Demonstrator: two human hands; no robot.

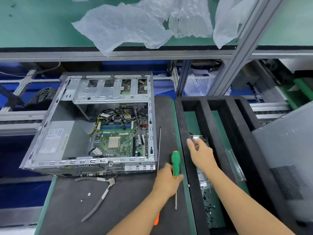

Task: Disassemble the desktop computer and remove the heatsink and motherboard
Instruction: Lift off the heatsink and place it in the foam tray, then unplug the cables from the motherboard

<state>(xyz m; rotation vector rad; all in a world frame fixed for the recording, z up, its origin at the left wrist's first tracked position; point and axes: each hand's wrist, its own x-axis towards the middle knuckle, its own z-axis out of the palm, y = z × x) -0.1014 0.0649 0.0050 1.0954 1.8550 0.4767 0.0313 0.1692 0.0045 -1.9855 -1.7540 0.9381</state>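
A small shiny metal part (197,139) is pinched in the fingers of the right hand (201,153), over the black foam tray with long slots (191,167) on the right. It looks like the part is being put down in the tray, but what the part is cannot be told. The green and yellow screwdriver (175,164) is gripped by the left hand (166,181), with its metal tip pointing back toward the person. To the left, the open grey metal computer case (88,126) is lying on the dark mat (128,200). Inside it, the green motherboard (118,139) is still in place, and the square silver chip (114,142) in its middle is bare, so the heatsink seems to be off already. Black and yellow cables (116,117) are still plugged in above the board. Next, the cables likely have to be pulled out and the board screws undone with the screwdriver. Grey pliers (101,194) and two small loose screws (85,197) are lying on the mat near the case.
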